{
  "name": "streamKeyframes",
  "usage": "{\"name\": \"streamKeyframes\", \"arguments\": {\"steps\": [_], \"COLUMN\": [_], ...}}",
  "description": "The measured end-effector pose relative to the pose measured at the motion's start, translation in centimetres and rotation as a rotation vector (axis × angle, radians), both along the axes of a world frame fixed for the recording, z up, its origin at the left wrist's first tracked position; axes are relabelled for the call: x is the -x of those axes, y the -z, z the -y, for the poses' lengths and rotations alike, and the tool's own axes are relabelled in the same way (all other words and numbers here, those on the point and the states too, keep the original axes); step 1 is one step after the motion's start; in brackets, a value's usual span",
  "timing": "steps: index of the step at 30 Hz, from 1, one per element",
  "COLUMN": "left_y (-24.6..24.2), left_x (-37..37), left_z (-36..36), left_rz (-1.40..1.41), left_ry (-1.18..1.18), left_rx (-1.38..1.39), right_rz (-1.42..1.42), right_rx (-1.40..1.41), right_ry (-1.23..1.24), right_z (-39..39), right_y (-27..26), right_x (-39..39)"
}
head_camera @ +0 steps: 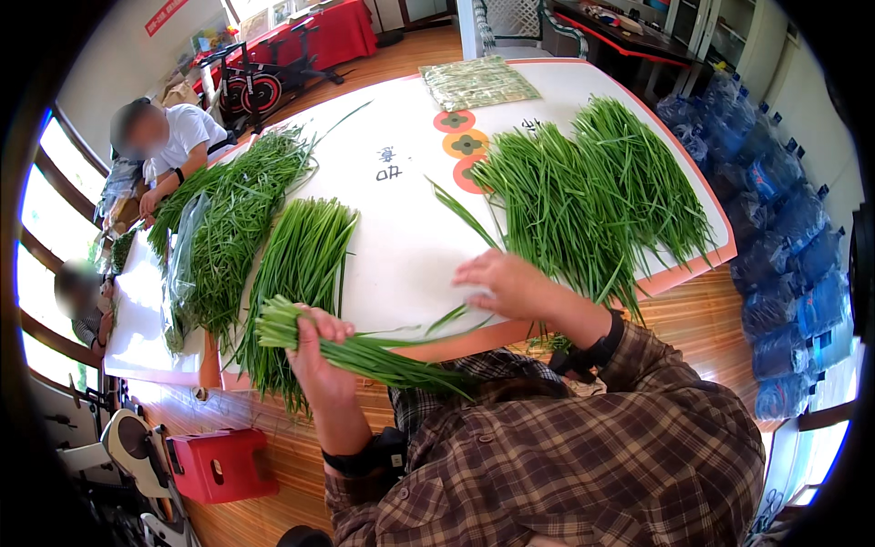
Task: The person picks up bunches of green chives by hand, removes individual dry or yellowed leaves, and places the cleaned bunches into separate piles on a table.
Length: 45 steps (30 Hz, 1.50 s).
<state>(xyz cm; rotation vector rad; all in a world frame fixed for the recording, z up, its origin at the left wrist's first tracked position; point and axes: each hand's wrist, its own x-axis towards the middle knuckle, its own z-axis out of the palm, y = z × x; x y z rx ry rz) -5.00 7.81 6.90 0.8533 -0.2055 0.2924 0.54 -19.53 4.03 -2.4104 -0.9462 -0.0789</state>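
My left hand (318, 342) is closed around a bundle of green garlic chives (389, 364), gripping it near the pale cut ends, which point left; the leaf tips trail right, over my lap. My right hand (504, 284) is blurred above the near table edge, fingers spread, with nothing visible in it. Loose blades (448, 318) lie just below it and a few more beyond it. A large pile of chives (547, 198) lies to its right, with another pile (636, 171) beside that. Left of centre, a neat stack of chives (301, 253) lies beyond my left hand.
A heap of leafy greens (236, 232) and a clear plastic bag (183, 273) lie farther left, where two people sit. A patterned packet (478, 82) lies at the far table edge. Blue water jugs (786, 253) stand right; a red plastic stool (222, 465) stands lower left.
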Motion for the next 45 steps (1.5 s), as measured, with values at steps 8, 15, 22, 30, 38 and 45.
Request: {"name": "streamKeyframes", "arguments": {"steps": [8, 15, 22, 30, 38, 45], "left_y": [-1.3, -0.3, 2.1, 2.3, 2.6, 3.3], "left_x": [0.9, 0.4, -0.5, -0.5, -0.5, -0.8], "left_z": [0.3, 1.9, 2.0, 2.7, 3.0, 2.9], "left_rz": [-0.078, -0.291, -0.394, -0.425, -0.449, -0.456], "left_ry": [-0.096, 0.003, 0.097, 0.101, 0.147, 0.151], "left_rx": [-0.19, -0.031, 0.001, 0.009, -0.036, -0.039], "right_rz": [0.175, 0.133, -0.346, 0.123, 0.146, 0.103], "right_rx": [0.504, 0.125, 0.222, 0.087, 0.295, 0.239], "right_ry": [0.348, 0.293, 0.071, 0.178, 0.14, 0.197], "right_z": [1.8, 2.3, 2.0, 1.1, -1.3, -0.9], "right_y": [0.8, 0.8, -3.3, -0.4, 1.3, 0.5], "right_x": [-2.3, -1.6, 0.0, -1.6, -4.7, -4.4]}}
